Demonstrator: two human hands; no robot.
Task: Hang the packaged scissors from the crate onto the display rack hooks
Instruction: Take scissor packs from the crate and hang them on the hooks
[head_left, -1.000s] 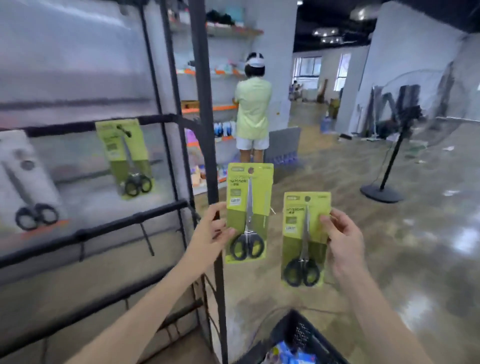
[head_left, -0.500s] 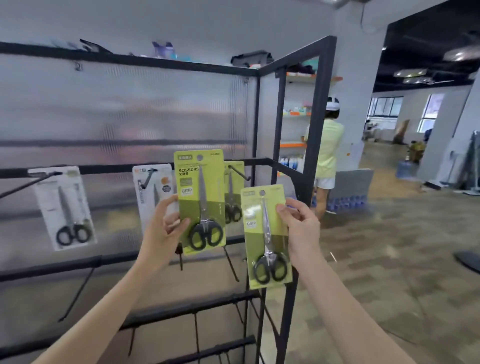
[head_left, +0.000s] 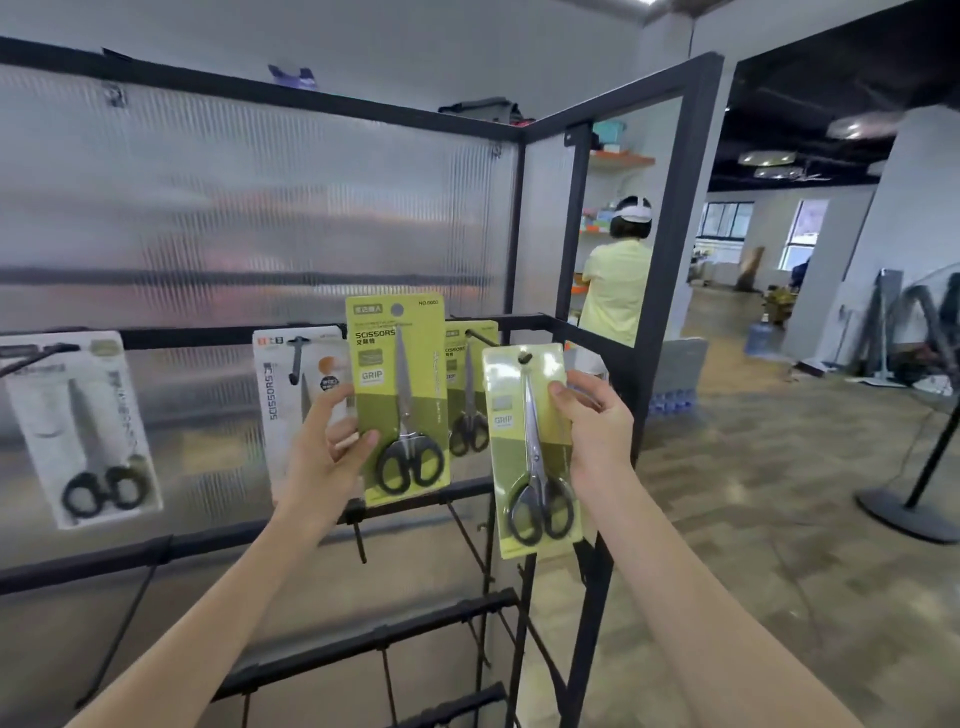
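Ribbed translucent plastic backed the black-framed display rack (head_left: 332, 338). At 9 o'clock a white scissors pack (head_left: 78, 426) hung from a hook, blurred, print unreadable. Next, a second white pack (head_left: 291, 384) hung on its hook, lower part hidden behind the left hand (head_left: 324, 457). That hand pinched the left edge of a green scissors pack (head_left: 397, 400), thumb on the front near the black handles, other fingers behind the card and not visible. Pack was upright, raised in front of the rack's middle bar, hang hole not on any hook. Behind it at 12 o'clock, another green pack (head_left: 470, 384) already hung on a hook (head_left: 483, 338), mostly covered. At 3 o'clock of centre the right hand (head_left: 592, 421) pinched the right edge of a second green pack (head_left: 532, 447), thumb in front, slightly tilted, held off the rack near the corner post.

Step judged: carry done, hanging not yet started for either held pack. Next move called for lining one pack's hole up with a hook tip and sliding it on; which hook was meant, could not tell. Crate not in view. Empty hooks lower down were thin, dark, hard to count. A person in a yellow top (head_left: 615, 291) stood beyond the frame, back turned.
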